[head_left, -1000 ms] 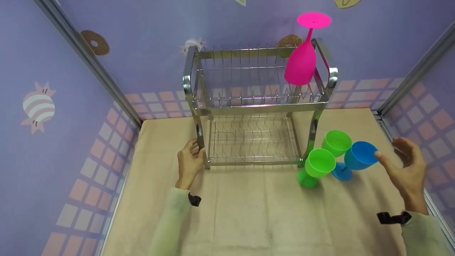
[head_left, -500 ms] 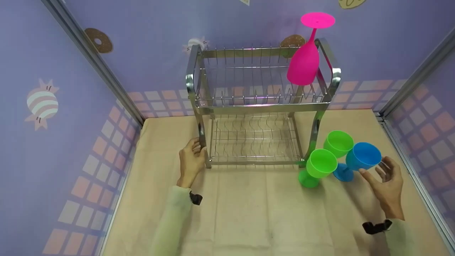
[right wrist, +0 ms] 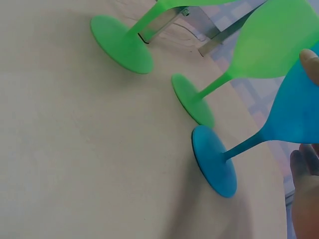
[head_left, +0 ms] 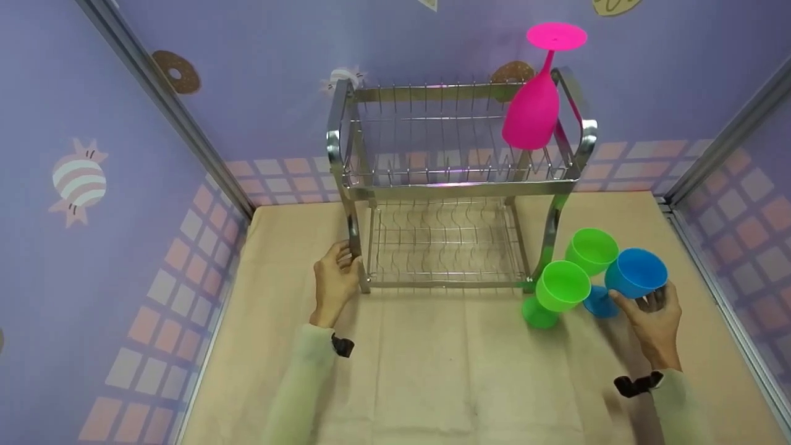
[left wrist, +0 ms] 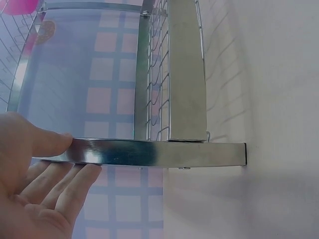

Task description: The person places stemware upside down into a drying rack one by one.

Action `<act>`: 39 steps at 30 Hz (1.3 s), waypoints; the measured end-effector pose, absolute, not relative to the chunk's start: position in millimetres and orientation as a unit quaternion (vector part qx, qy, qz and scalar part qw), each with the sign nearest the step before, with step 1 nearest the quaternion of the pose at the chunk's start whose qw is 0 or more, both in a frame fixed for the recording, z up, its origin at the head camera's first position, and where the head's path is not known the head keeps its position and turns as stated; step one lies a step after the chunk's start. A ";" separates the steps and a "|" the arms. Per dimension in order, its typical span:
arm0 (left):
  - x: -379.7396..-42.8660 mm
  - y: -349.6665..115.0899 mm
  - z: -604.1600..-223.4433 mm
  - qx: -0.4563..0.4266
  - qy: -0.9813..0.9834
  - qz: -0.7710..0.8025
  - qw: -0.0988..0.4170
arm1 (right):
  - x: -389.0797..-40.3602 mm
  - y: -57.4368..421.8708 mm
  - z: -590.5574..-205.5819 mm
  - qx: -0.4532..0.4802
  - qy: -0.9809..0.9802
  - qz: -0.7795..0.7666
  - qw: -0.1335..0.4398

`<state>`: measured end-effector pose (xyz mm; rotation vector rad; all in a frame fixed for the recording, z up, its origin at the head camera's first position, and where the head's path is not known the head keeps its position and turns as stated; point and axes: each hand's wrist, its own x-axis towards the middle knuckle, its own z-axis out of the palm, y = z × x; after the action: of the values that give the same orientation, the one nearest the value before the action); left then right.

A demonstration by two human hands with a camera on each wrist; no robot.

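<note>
My left hand (head_left: pixel 334 284) holds the front left leg of a two-tier metal dish rack (head_left: pixel 457 190); in the left wrist view the thumb lies on one side of the leg (left wrist: pixel 124 152) and the fingers on the other. At the right, my right hand (head_left: pixel 654 321) has its thumb and fingers around the bowl of an upright blue goblet (head_left: pixel 636 278). In the right wrist view, the blue goblet's round foot (right wrist: pixel 214 162) is at the table. Two upright green goblets stand beside it, a front one (head_left: pixel 559 290) and a back one (head_left: pixel 587 256).
A pink goblet (head_left: pixel 532 114) stands upside down at the right end of the rack's upper tier. The lower tier (head_left: pixel 445 235) is a wire shelf. Purple patterned walls (head_left: pixel 259 111) enclose the beige-covered table (head_left: pixel 420 364) at the back and both sides.
My right hand has moved left from beside the blue goblet to its bowl, and the thumb and fingers have closed in around it. The left hand stays on the rack leg.
</note>
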<state>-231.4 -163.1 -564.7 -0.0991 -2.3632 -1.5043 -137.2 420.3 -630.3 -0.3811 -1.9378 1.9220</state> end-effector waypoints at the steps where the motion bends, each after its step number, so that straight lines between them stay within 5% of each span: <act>1: -231.5 -162.7 -564.6 -0.037 -0.831 -0.529 0.169 | -137.4 420.2 -630.4 -0.138 -0.694 0.681 0.191; 18: -229.5 -159.6 -565.7 -0.039 -0.832 -0.530 0.159 | -132.3 420.8 -625.3 -0.146 -0.686 0.678 0.220; 39: -215.0 -175.5 -563.5 -0.055 -0.824 -0.538 0.168 | -119.1 419.5 -569.5 -0.031 -0.738 0.613 0.279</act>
<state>-215.0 -175.5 -563.5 -0.1578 -2.3434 -1.5304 -119.1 419.5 -569.5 -0.0844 -1.9809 1.6450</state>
